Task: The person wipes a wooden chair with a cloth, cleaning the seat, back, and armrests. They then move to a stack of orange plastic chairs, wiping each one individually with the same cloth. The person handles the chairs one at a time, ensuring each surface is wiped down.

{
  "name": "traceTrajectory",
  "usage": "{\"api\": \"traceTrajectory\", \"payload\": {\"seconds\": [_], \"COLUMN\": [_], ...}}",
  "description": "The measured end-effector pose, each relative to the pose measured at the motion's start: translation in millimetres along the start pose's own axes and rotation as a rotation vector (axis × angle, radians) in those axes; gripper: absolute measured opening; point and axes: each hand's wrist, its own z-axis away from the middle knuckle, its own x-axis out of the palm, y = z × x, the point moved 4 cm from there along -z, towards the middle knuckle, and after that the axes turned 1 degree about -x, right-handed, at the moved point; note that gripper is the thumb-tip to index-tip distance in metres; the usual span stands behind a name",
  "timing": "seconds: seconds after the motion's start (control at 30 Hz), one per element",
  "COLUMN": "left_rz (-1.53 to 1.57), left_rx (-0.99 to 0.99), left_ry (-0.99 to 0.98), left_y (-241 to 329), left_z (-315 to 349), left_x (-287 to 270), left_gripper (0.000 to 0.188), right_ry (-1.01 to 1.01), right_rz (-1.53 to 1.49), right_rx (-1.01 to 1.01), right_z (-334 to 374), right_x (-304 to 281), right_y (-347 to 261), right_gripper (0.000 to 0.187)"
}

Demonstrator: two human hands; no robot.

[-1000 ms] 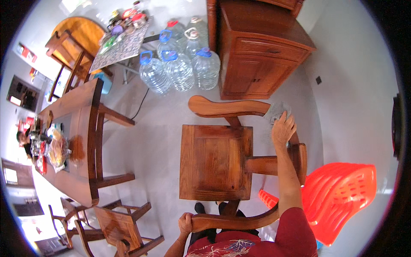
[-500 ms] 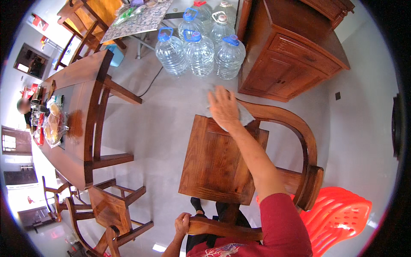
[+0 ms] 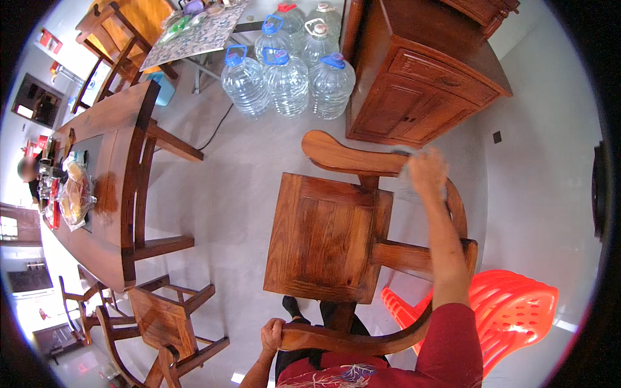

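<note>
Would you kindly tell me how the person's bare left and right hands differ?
The left hand grips the near brown wooden armrest; the right hand holds a grey cloth at the far armrest. The left hand looks sharp, the right hand blurred. Both are bare.

The chair (image 3: 323,239) stands right of the table (image 3: 127,123), before the cabinet (image 3: 404,103) and bottles (image 3: 288,84).

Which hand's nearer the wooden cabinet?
Right. Right hand: with a grey cloth at the far armrest, the cabinet just beyond. Left hand: gripping the near armrest, farther off.
</note>
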Motion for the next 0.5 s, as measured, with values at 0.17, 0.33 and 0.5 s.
{"api": "traceTrajectory", "payload": {"seconds": [0.17,0.33,0.5], "left_rz": [0.061,-0.012,0.068], "left_rx": [-0.113,-0.027,-0.155], "left_ry": [-0.013,0.004,-0.023], "left_y": [-6.3,-10.3,-4.2], "left_z": [1.3,3.5,3.2], "left_x": [1.2,3.4,0.9], "left_gripper": [0.031,0.032,0.030], "right_ry": [-0.251,0.175,0.338], "right_rz": [-0.068,0.019,-0.096], "right_rx": [0.331,-0.045,-0.271], "right_z": [-5.2,-6.3,3.5], "right_x": [7.9,6.7,-0.4], "right_y": [43.0,-56.3,-160.7], "right_gripper": [0.039,0.034,0.024]}}
